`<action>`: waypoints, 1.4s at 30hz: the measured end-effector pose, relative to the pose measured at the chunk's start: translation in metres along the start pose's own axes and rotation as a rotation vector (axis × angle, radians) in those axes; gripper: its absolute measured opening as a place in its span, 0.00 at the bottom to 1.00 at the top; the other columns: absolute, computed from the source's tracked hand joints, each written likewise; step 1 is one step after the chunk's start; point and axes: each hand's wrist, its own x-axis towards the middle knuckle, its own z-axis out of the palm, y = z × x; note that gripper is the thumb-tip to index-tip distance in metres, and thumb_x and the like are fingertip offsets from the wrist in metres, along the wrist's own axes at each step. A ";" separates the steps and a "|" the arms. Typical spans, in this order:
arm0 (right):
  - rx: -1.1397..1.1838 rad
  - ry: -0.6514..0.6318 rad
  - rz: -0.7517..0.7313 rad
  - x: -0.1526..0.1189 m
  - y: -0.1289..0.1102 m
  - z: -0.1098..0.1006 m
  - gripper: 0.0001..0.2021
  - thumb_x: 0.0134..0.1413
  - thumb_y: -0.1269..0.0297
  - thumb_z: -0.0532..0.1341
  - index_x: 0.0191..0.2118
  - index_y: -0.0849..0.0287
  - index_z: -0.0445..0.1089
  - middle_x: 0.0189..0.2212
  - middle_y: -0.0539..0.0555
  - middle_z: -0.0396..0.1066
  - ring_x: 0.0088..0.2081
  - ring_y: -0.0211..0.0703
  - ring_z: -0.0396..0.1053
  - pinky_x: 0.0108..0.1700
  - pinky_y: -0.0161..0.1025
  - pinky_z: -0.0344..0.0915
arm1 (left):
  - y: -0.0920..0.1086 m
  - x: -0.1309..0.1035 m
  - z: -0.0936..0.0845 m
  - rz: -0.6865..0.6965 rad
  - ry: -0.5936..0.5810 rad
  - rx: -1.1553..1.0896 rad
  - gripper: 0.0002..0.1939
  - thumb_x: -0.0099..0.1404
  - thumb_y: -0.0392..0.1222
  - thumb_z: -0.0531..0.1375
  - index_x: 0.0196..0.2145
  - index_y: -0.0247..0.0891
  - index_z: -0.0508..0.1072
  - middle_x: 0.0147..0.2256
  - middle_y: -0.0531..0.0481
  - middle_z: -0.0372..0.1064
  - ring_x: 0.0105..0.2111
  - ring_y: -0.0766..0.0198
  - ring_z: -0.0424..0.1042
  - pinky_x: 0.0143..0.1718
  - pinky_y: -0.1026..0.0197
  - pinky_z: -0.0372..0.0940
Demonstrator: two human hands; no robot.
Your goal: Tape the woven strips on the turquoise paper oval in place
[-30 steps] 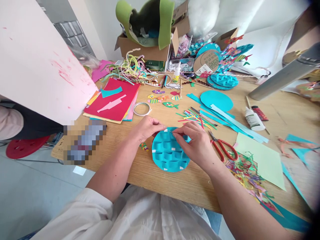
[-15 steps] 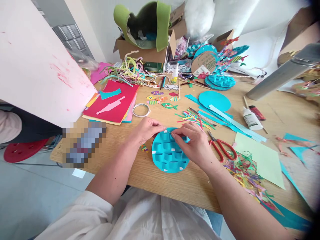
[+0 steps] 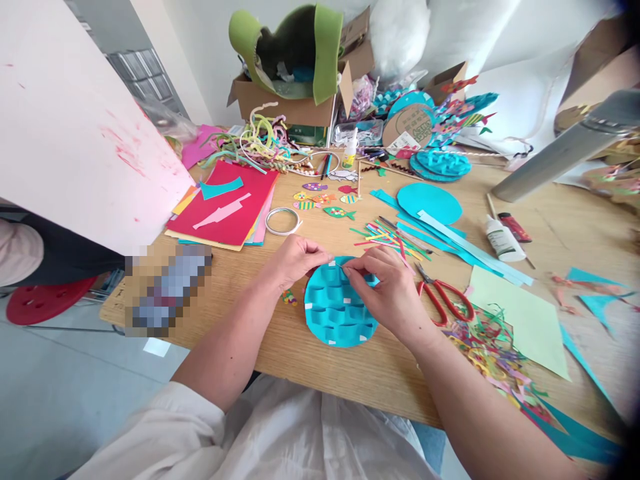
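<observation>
A round blue paper disc (image 3: 341,313) with rows of raised folded strips and several small white tabs lies at the table's front edge. At its upper left rim, my left hand (image 3: 297,259) is closed, thumb and forefinger pinched together; what they hold is too small to make out. Over the disc's upper right, my right hand (image 3: 383,283) is pinched too, with a thin sliver showing at its fingertips that I cannot name. Part of the disc is hidden by this hand. A small colourful dotted paper piece (image 3: 289,297) lies beside my left wrist.
Red-handled scissors (image 3: 445,297) lie right of my right hand, near paper scraps (image 3: 493,353). Beyond the disc are paper fish (image 3: 339,213), narrow coloured strips (image 3: 383,240) and a wire coil (image 3: 283,221). Coloured sheets (image 3: 227,200) lie left, a glue bottle (image 3: 504,240) right.
Both hands stay pinched at the disc's upper part, with hardly any movement. The whole view has shifted very slightly.
</observation>
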 end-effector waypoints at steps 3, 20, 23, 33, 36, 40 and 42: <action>-0.001 -0.002 0.004 -0.001 -0.001 0.002 0.08 0.60 0.71 0.57 0.31 0.58 0.70 0.26 0.53 0.67 0.32 0.43 0.62 0.36 0.42 0.60 | 0.000 0.000 0.001 -0.019 0.007 -0.016 0.17 0.51 0.49 0.64 0.16 0.35 0.66 0.15 0.59 0.52 0.18 0.74 0.51 0.21 0.67 0.46; 0.035 0.000 0.055 -0.002 -0.004 0.009 0.07 0.62 0.71 0.54 0.32 0.56 0.65 0.29 0.55 0.65 0.34 0.46 0.62 0.36 0.44 0.60 | 0.001 0.000 0.004 -0.030 0.011 -0.047 0.16 0.50 0.47 0.64 0.14 0.36 0.65 0.14 0.59 0.52 0.17 0.74 0.51 0.20 0.66 0.47; 0.033 -0.004 0.046 -0.002 -0.003 0.007 0.07 0.61 0.71 0.55 0.31 0.56 0.66 0.28 0.54 0.65 0.34 0.46 0.61 0.36 0.44 0.60 | 0.003 0.000 0.003 -0.029 0.017 -0.059 0.17 0.50 0.47 0.64 0.14 0.36 0.64 0.15 0.60 0.52 0.17 0.74 0.50 0.20 0.67 0.46; 0.028 -0.034 0.028 -0.001 -0.001 0.005 0.08 0.60 0.72 0.55 0.31 0.58 0.67 0.26 0.53 0.65 0.31 0.44 0.60 0.35 0.42 0.59 | 0.004 -0.001 0.003 -0.047 0.022 -0.064 0.16 0.48 0.47 0.64 0.14 0.35 0.65 0.14 0.59 0.54 0.17 0.74 0.51 0.19 0.67 0.47; 0.033 -0.028 0.018 -0.001 -0.001 0.005 0.08 0.60 0.72 0.56 0.30 0.58 0.67 0.26 0.53 0.65 0.31 0.44 0.60 0.34 0.42 0.59 | 0.003 -0.001 0.003 -0.047 0.017 -0.063 0.16 0.49 0.47 0.64 0.15 0.35 0.66 0.14 0.59 0.54 0.17 0.74 0.51 0.19 0.67 0.47; 0.033 -0.024 0.012 -0.001 -0.001 0.005 0.07 0.59 0.73 0.57 0.30 0.58 0.67 0.26 0.53 0.65 0.31 0.44 0.60 0.34 0.42 0.59 | 0.006 -0.002 0.004 -0.054 0.023 -0.057 0.16 0.48 0.48 0.64 0.14 0.35 0.65 0.14 0.59 0.54 0.17 0.74 0.51 0.19 0.67 0.46; 0.037 -0.025 0.013 -0.001 -0.001 0.005 0.07 0.59 0.73 0.57 0.30 0.58 0.67 0.26 0.53 0.65 0.31 0.44 0.60 0.34 0.42 0.59 | 0.006 -0.002 0.004 -0.056 0.022 -0.056 0.16 0.48 0.48 0.64 0.14 0.36 0.65 0.14 0.59 0.53 0.17 0.74 0.51 0.19 0.67 0.47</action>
